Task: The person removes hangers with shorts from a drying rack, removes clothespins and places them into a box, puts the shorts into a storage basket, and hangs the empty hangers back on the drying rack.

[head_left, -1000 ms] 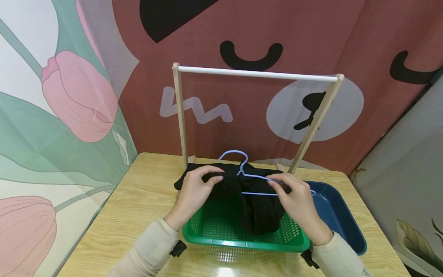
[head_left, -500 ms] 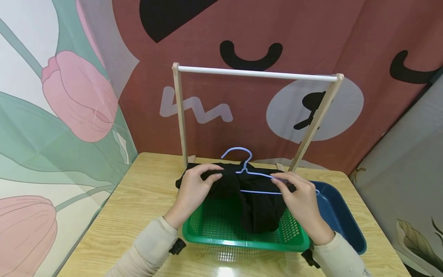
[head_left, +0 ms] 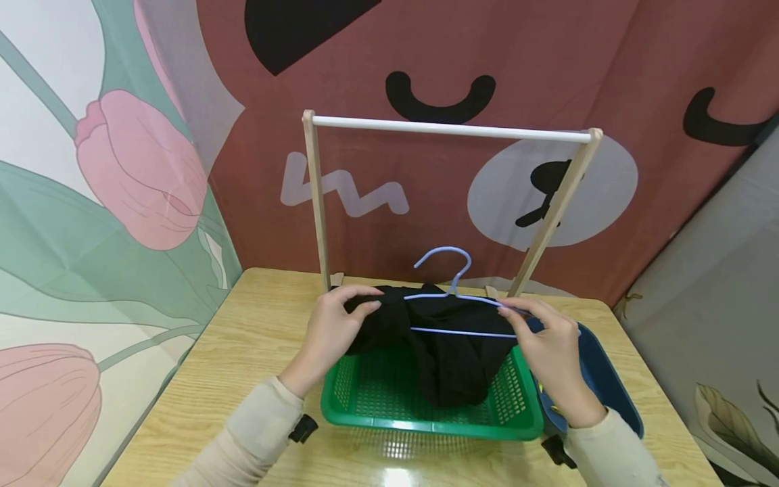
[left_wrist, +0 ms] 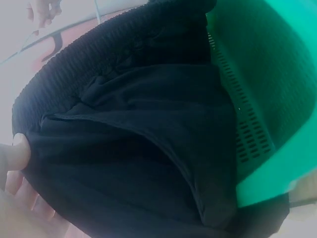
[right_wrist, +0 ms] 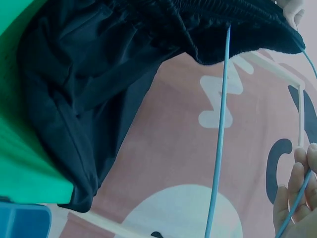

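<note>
Black elastic-waist pants (head_left: 450, 365) hang over the green basket (head_left: 426, 427); whether they are long or short cannot be made out. My left hand (head_left: 333, 325) pinches the waistband edge between thumb and fingers, with cloth spreading from the thumb in the left wrist view. My right hand (head_left: 550, 348) pinches the right shoulder of a light-blue hanger (head_left: 462, 333). Its left end disappears into the black cloth at the waistband, while its hook stands up toward the back. In the right wrist view, the hanger's lower bar (right_wrist: 221, 124) runs into the waistband (right_wrist: 223, 10).
Behind the basket rises a wooden rack with a white rail (head_left: 450, 128). A dark blue tray (head_left: 608, 379), with small yellow bits partly hidden by the right hand, lies on the right side of the wooden table (head_left: 243, 352). A printed cloth backdrop (head_left: 377, 243) stands behind the table.
The hanger has shifted right and slightly up along with my right hand. My left hand has moved a little left, still pinching the pants. Less of the hanger is covered by cloth.
</note>
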